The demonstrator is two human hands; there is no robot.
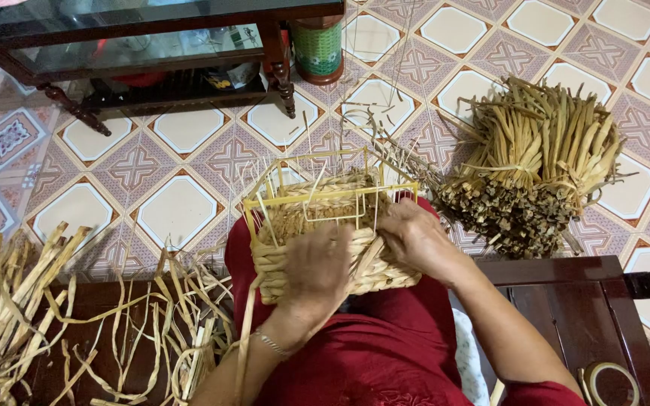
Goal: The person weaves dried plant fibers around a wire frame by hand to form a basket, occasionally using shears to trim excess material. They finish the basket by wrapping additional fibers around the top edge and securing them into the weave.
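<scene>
A half-woven straw basket (295, 218) on a yellow wire frame (325, 197) rests on my lap, over red clothing. My left hand (316, 271) presses on the basket's woven near side, fingers spread over the strands; a thin bracelet sits on that wrist. My right hand (414, 239) grips the right end of the basket, fingers curled around a straw strand at the weave. A long loose strand (246, 331) hangs down from the basket's left corner.
A thick bundle of dried stalks (536, 165) lies on the tiled floor to the right. Loose flat straw strips (54, 316) are piled at the left. A dark wooden glass-topped table (152, 45) stands ahead, with a green container (317, 45) beside it. A tape roll (609, 382) sits at the lower right.
</scene>
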